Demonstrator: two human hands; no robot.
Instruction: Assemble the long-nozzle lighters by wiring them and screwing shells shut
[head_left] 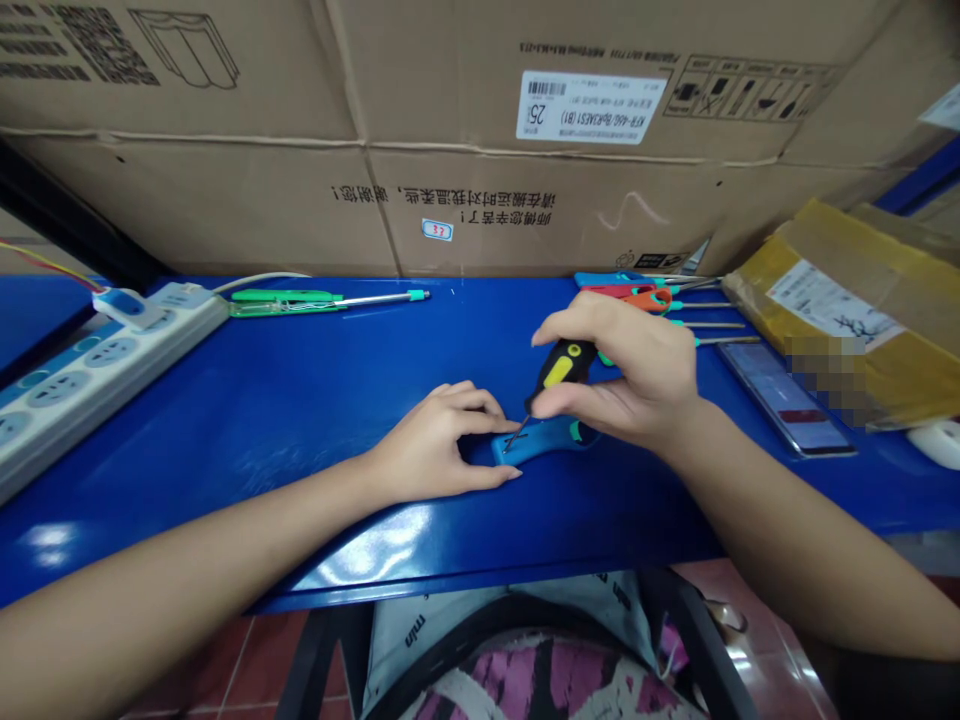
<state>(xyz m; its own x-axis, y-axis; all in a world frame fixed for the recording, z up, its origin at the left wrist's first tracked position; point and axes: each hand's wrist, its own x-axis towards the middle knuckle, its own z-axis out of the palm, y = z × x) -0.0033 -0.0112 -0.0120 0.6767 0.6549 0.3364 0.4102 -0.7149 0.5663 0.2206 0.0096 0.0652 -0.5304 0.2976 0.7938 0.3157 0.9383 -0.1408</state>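
My right hand (634, 375) is wrapped round a black screwdriver (564, 368) with yellow patches. Its thin shaft slants down to the left, and the tip meets the left end of a blue plastic handle-shaped piece (540, 442). A teal band marks the right end of that piece, which lies on the blue tabletop. My left hand (446, 445) holds the piece's left end between thumb and fingers, palm resting on the table. Part of the piece's right end is hidden under my right hand.
A white power strip (112, 345) lies at the left, near a green-handled screwdriver (289, 301). Several coloured tools (651, 299) lie behind my right hand. A phone (787, 400) and a yellow-taped parcel (847, 290) are at the right. Cardboard (457, 130) walls the back.
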